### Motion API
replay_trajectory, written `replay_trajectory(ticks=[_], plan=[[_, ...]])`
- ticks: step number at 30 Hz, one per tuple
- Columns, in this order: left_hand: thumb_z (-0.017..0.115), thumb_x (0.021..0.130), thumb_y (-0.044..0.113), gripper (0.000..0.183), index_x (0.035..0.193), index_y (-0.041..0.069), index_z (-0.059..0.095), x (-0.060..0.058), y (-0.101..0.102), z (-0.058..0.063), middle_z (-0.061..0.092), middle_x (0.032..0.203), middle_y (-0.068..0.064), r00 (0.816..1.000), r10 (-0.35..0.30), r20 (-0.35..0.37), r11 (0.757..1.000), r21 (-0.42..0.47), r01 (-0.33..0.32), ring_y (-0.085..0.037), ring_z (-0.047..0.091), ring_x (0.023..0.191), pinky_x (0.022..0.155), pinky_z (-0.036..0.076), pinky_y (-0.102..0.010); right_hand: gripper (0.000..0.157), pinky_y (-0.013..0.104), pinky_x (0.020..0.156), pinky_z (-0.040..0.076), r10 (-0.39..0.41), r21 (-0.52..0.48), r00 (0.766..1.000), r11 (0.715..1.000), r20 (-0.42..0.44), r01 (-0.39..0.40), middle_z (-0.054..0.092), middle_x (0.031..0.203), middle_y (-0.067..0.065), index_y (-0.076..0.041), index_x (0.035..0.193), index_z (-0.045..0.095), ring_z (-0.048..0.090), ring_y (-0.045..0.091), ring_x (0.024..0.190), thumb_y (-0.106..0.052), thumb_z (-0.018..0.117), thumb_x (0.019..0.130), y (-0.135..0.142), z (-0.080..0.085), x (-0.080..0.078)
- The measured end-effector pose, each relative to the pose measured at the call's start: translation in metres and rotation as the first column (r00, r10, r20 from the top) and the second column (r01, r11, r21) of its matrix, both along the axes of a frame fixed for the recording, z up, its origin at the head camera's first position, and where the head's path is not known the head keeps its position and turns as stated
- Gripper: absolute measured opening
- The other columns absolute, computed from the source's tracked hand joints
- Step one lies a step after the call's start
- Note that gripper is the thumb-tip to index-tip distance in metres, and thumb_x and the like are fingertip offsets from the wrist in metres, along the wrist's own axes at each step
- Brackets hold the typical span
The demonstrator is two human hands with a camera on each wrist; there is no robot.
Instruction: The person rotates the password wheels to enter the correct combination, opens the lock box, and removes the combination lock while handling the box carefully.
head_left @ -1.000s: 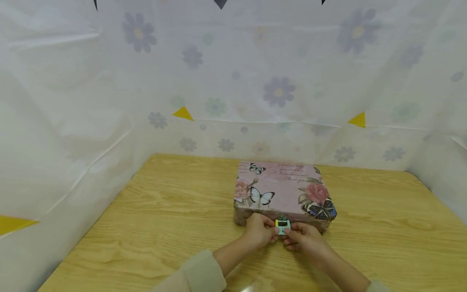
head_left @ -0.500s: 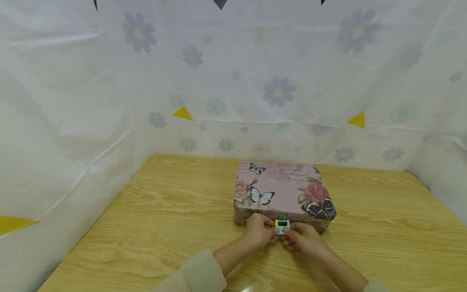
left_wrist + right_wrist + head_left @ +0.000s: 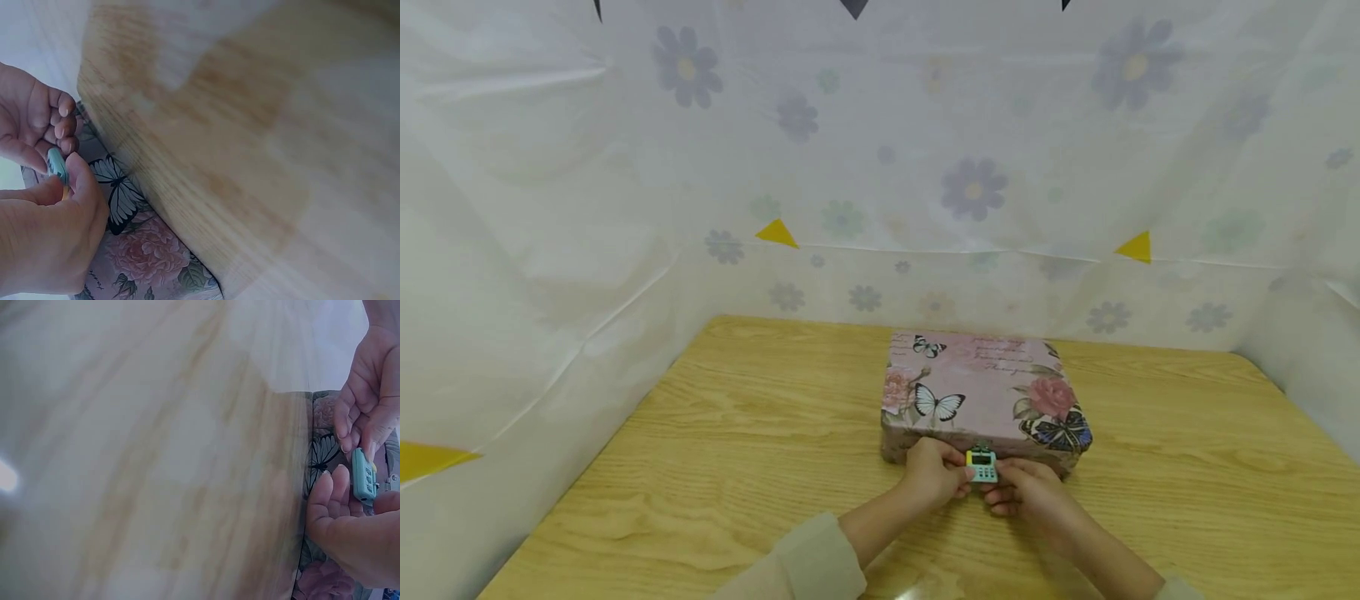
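Easing off toward three, the right hand [image 3: 1037,496], its hold unclear, bares number wheels [image 3: 986,472], presumably readable, on the combination padlock [image 3: 982,467] the left hand [image 3: 929,477] pinches at nine o'clock.

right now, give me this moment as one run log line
left hand: pinches padlock | right hand: beside padlock, contact unclear | padlock: at box front | pink box: lid down, on wooden table
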State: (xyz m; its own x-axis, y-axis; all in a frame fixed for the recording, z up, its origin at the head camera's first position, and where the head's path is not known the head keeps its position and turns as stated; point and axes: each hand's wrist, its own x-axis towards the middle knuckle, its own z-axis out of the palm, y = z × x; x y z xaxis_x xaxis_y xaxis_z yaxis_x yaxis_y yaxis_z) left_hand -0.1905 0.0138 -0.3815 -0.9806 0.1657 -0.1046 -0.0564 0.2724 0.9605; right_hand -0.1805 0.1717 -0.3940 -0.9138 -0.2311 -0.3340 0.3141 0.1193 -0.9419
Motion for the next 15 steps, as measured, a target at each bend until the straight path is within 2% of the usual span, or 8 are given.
replay_trajectory(ticks=[6, 15], plan=[[0.065, 0.081, -0.007, 0.004, 0.080, -0.010, 0.063, 0.0002, 0.0004, 0.0010, 0.066, 0.064, -0.019, 1.000, 0.009, -0.010, 1.000, -0.008, -0.009, -0.023, 0.067, 0.056, 0.050, 0.056, -0.027, 0.027, 0.022, 0.069, 0.054, 0.046, 0.001, 0.999, 0.999, -0.028, -0.046, 0.061, 0.083, 0.000, 0.010, 0.110, 0.046, 0.060, 0.008, 0.075, -0.013, 0.037, 0.100, 0.0034, -0.0002, 0.0006], [0.066, 0.080, -0.007, 0.004, 0.079, -0.011, 0.064, 0.0005, 0.0001, 0.0005, 0.066, 0.064, -0.020, 1.000, 0.023, -0.014, 1.000, -0.010, -0.023, -0.022, 0.067, 0.055, 0.050, 0.057, -0.028, 0.033, 0.023, 0.069, 0.054, 0.061, 0.053, 0.997, 0.997, -0.048, -0.058, 0.062, 0.087, 0.001, 0.015, 0.116, 0.044, 0.060, 0.008, 0.076, -0.013, 0.040, 0.100, 0.0034, -0.0007, -0.0003]])
